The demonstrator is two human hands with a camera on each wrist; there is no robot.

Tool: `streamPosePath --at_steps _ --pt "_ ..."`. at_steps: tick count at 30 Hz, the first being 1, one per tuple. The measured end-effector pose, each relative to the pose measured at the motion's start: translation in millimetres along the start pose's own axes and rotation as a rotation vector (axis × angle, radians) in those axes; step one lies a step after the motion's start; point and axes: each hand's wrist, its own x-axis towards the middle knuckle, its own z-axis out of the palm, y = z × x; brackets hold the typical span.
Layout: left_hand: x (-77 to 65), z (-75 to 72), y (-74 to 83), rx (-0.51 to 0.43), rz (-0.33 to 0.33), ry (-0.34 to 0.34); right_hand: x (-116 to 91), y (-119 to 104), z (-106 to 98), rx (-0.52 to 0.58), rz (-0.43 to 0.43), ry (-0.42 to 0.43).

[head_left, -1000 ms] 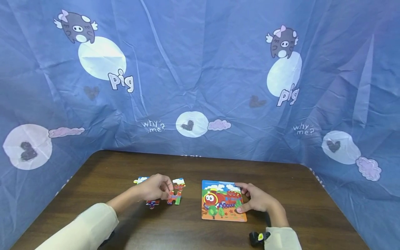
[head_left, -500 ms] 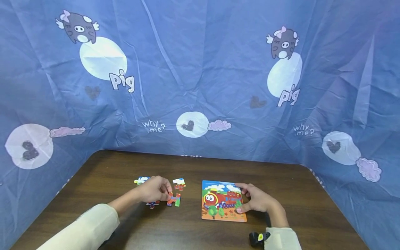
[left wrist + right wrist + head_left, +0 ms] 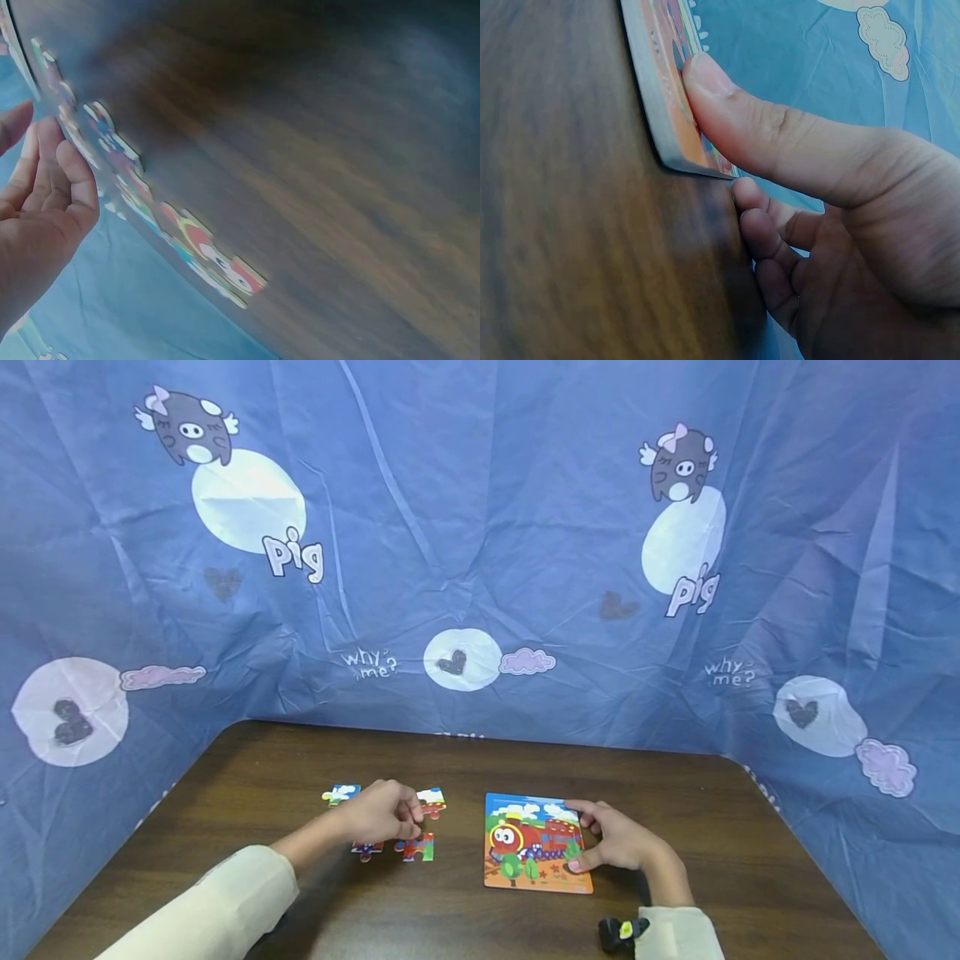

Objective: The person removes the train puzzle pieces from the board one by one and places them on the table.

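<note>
My left hand (image 3: 381, 812) hovers over the jigsaw pieces, thumb and fingertips just above a red-and-green piece (image 3: 418, 848) lying flat. In the left wrist view, no piece shows between the thumb and the loosely bent fingers of that hand (image 3: 49, 202). A cloud-topped piece (image 3: 432, 802) lies behind the fingertips. Further left are a sky piece (image 3: 342, 792) and a red-and-blue piece (image 3: 367, 850), partly covered by the hand. To the right, my right hand (image 3: 618, 839) rests on a square train picture board (image 3: 517, 881). Its thumb (image 3: 735, 112) presses the board's face; other fingertips lie beside its edge.
Both hands work over a brown wooden table (image 3: 442, 918). A blue cloth (image 3: 525, 568) printed with pigs and hearts hangs round its back and sides. A black strap device (image 3: 621, 933) sits by the right wrist.
The red-and-green piece came down toward the front edge and now lies flat. My left hand let it go and moved slightly right and upward. The right hand stayed on the board.
</note>
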Motion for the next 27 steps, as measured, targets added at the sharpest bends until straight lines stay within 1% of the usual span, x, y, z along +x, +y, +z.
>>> streamPosePath --at_steps 3,4,7,14,19,24,27 --pt "3.9 2.8 4.3 -0.035 0.020 -0.020 -0.8 -0.9 -0.1 0.008 0.003 -0.001" --pt "5.0 3.9 5.9 -0.058 0.019 -0.031 -1.0 -0.8 0.0 0.009 0.004 0.000" --pt "9.2 8.5 10.0 -0.081 0.015 -0.048 -1.7 -1.4 0.0 0.012 0.000 0.003" --pt "21.1 23.6 21.3 -0.044 0.058 -0.051 -1.5 -1.3 -0.1 0.002 -0.010 0.006" --pt "30.0 35.1 33.8 -0.038 0.054 -0.086 -1.1 -1.1 0.3 -0.001 -0.015 0.007" --pt "38.9 46.8 44.4 -0.034 0.068 -0.124 -1.5 -1.9 0.1 0.009 -0.024 0.009" --pt "44.0 55.0 50.2 -0.044 0.085 -0.135 -2.1 -1.6 -0.2 0.013 -0.022 0.009"
